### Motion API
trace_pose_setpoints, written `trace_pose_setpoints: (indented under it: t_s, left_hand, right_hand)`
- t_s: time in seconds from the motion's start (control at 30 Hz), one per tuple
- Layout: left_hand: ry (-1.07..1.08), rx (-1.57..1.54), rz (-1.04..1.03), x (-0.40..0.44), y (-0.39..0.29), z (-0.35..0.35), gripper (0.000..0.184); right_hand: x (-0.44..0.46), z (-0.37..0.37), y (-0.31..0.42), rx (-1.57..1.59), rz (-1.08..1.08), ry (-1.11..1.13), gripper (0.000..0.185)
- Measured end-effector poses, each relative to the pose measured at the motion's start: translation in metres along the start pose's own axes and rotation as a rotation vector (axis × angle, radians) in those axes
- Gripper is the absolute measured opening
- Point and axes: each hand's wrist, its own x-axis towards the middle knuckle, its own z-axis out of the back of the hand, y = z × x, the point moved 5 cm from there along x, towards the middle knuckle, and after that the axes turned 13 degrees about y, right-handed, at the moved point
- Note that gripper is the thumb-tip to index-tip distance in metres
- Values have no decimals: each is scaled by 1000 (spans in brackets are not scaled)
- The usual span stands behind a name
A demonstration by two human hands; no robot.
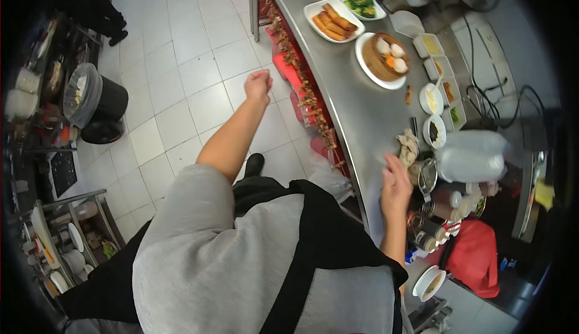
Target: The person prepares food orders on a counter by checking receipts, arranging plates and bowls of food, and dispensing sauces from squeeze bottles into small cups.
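Note:
My left hand (259,85) is out over the tiled floor with its fingers curled in, and nothing shows in it. Above the near edge of the steel counter (386,108), my right hand (395,184) has its fingers stretched out and holds nothing. Just beyond the right hand lies a crumpled beige cloth (408,147), with a metal strainer (427,176) beside it. Farther along the counter, a bamboo steamer (377,63) with white and orange pieces sits on a white plate (365,73). Fried rolls (338,22) and green vegetables (360,2) are in white dishes.
Small white containers (431,46) and bowls (430,99) line the counter's far side, near bottles and jars (443,210). A lined bin (111,100) and shelves (72,237) are at the left. A person in dark clothes (99,8) stands at the upper left.

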Motion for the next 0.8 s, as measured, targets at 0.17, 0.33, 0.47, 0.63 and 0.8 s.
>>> trace_pose_setpoints:
  t_s: [0.17,0.33,0.47,0.63,0.8]
  left_hand:
    - [-65,103,159,46,43,14,7]
    - [-84,268,-8,139,28,-3,10]
    - [-200,534,-138,218,-18,-22,13]
    - [-145,629,-98,317,-6,-12,27]
    - [-48,378,300,305,26,-19,40]
  right_hand:
    - [110,-108,21,-267,85,161,58]
    - [148,-132,13,-620,-7,227,67]
    - [154,-134,13,-641,-31,260,64]
    - [159,-137,11,-665,-14,282,62]
    - [161,-137,5,-657,-37,282,59]
